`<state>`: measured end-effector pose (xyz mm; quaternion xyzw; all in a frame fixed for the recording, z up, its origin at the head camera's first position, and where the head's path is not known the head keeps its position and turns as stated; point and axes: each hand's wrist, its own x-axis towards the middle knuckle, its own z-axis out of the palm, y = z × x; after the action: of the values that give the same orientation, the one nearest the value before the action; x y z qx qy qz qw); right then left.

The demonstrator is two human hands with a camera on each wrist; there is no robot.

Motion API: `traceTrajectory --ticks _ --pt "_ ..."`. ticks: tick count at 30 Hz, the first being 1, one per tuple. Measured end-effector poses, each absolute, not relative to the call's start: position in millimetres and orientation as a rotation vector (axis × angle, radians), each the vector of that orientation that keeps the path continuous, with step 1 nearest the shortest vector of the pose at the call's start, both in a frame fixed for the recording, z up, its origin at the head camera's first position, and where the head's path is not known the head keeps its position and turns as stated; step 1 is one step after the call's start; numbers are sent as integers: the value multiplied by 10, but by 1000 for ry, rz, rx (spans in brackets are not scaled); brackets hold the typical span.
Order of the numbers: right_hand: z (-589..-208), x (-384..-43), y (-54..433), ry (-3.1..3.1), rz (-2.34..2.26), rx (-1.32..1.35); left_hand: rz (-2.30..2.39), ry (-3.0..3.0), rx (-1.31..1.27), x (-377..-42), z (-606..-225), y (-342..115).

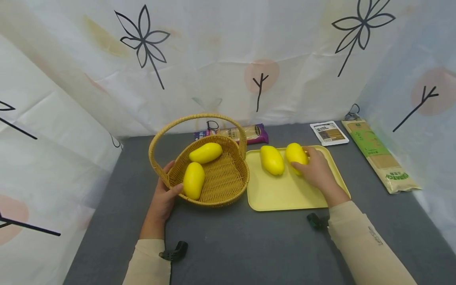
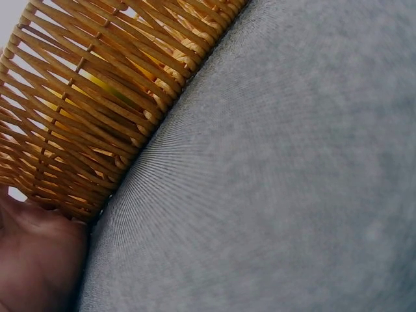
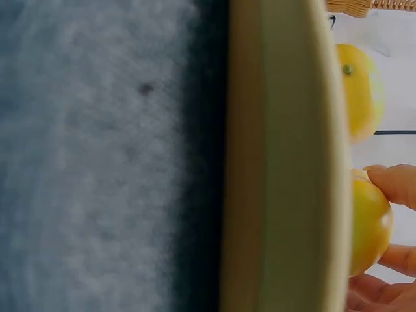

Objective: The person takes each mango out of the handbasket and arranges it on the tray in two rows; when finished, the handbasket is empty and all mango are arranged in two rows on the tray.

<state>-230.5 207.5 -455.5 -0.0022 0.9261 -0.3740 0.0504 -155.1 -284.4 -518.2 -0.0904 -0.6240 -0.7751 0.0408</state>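
My left hand (image 1: pixel 164 202) grips the left side of a wicker basket (image 1: pixel 228 174) with a tall arched handle, its thumb over the rim. Inside the basket lie two yellow mangoes, one towards the back (image 1: pixel 206 153) and one near the left front (image 1: pixel 194 181). On a pale yellow tray (image 1: pixel 285 198) are two more mangoes. My right hand (image 1: pixel 317 168) holds the right-hand mango (image 1: pixel 296 154) between thumb and fingers; the right wrist view shows this mango (image 3: pixel 370 224) behind the tray's edge. Beside it is the other mango (image 1: pixel 272 160), untouched.
Behind the basket lies a purple-ended noodle packet (image 1: pixel 254 133). A small white packet (image 1: pixel 329 133) sits past the tray's back right corner, and a long green and beige packet (image 1: pixel 381 156) lies at the right. A printed curtain (image 1: pixel 213 59) surrounds the grey table (image 1: pixel 228 245).
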Motion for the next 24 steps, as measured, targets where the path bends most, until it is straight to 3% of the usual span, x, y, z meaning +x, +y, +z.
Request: traceTrajectory --ticks 24 --pt "-4566 -2320 2054 2823 -1162 43 -2382 -1913 -264 -1518 -5146 -2839"
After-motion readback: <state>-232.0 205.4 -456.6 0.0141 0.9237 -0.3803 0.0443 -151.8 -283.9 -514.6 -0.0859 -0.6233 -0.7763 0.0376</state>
